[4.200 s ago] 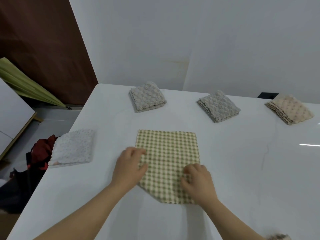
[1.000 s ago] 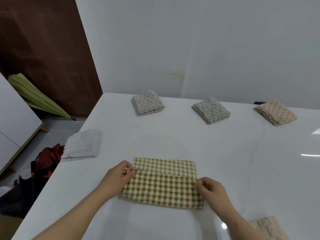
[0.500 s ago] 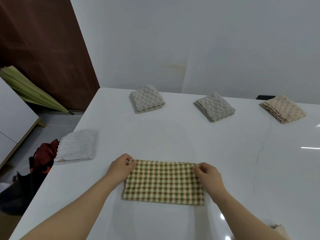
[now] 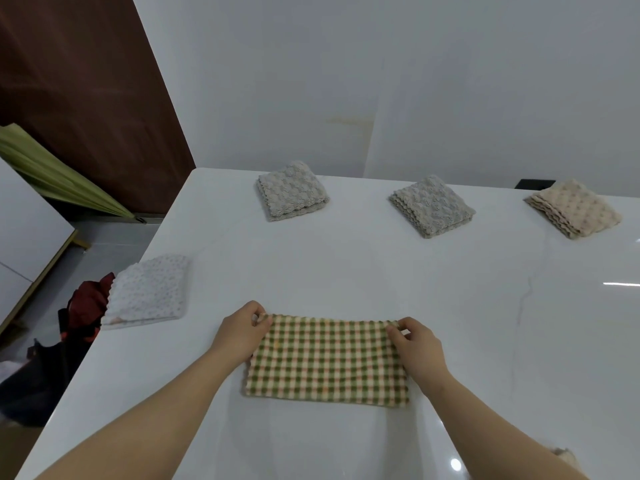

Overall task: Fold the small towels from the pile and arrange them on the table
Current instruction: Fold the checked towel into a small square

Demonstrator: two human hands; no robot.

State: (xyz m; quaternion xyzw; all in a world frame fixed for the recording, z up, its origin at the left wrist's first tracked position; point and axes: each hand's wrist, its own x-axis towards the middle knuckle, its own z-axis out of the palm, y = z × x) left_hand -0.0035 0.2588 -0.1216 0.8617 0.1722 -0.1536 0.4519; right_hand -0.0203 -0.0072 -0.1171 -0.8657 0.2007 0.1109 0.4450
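A green-and-cream checked towel (image 4: 327,362) lies folded in half as a wide rectangle on the white table (image 4: 346,271), near its front. My left hand (image 4: 242,332) pinches the towel's far left corner. My right hand (image 4: 415,344) pinches its far right corner. Folded towels lie farther off: a white dotted one (image 4: 149,296) at the left edge, two grey ones (image 4: 292,190) (image 4: 433,206) along the back, and a beige one (image 4: 573,207) at the back right. A scrap of another towel (image 4: 564,457) shows beside my right forearm at the bottom right.
The table's left edge drops to a floor with dark and red cloth (image 4: 83,306). A green folded umbrella (image 4: 59,174) leans by the brown wall. A white wall closes the back of the table, with a black socket (image 4: 533,184) at the right.
The flat towel's near half was brought over the far half, so it now lies doubled. Both hands went from the near edge to the far corners.
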